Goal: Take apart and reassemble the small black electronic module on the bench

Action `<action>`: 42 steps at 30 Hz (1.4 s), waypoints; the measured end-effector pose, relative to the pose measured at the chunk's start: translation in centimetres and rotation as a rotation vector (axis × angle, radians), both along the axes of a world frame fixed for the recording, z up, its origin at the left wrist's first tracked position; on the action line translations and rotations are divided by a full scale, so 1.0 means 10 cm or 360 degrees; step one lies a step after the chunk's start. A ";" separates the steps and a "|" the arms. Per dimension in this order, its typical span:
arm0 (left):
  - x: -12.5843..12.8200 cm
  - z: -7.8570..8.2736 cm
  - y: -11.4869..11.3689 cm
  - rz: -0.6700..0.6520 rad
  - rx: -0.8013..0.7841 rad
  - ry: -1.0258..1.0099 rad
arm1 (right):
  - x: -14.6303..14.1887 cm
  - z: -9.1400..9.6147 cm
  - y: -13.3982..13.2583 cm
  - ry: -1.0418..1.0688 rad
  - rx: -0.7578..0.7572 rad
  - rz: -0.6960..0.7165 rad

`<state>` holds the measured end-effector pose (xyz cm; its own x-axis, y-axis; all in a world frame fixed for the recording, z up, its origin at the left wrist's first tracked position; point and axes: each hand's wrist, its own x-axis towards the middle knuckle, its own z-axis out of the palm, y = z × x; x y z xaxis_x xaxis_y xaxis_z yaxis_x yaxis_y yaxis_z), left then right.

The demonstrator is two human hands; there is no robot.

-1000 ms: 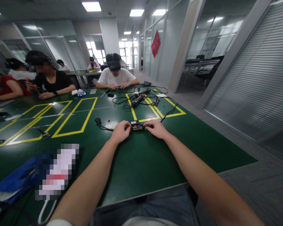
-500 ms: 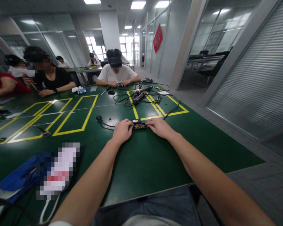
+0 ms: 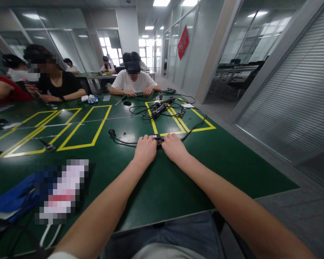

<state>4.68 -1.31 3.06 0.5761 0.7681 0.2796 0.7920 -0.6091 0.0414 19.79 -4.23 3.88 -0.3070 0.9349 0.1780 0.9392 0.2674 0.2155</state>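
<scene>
A small black box [image 3: 159, 142] with coloured parts inside lies on the green table in front of me, mostly covered by my fingers. My left hand [image 3: 146, 148] is closed on its left end, fingers curled over the far edge. The right end is gripped by my right hand [image 3: 174, 146], fingers bent the same way. From the left side a black cable [image 3: 125, 143] runs to a round black plug [image 3: 112, 132]. Another black cable [image 3: 193, 128] leads away beyond my right hand. My thumbs are largely hidden.
Tangled black cables and a dark rod-like device [image 3: 162, 107] lie ahead within yellow tape outlines [image 3: 154, 124]. A screwdriver [image 3: 120, 100] is farther left. A blue bag [image 3: 16, 196] lies near left. One person [image 3: 134, 81] sits opposite, others at left.
My hands have moved closer together, and their fingers now curl over the box, covering more of it. The coloured parts inside showed more before. The view has shifted slightly.
</scene>
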 end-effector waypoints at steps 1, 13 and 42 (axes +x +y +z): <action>0.00 0.00 0.00 0.0000 0.0010 0.0036 | -0.02 0.00 0.01 -0.0024 -0.0001 0.0002; -0.12 -0.17 0.25 0.0332 -0.0015 -0.0490 | 0.12 -0.20 -0.12 0.0408 0.0134 -0.0026; -0.11 -0.06 0.27 0.0529 -0.0308 -0.0392 | 0.14 -0.31 -0.01 0.0892 0.0063 -0.0236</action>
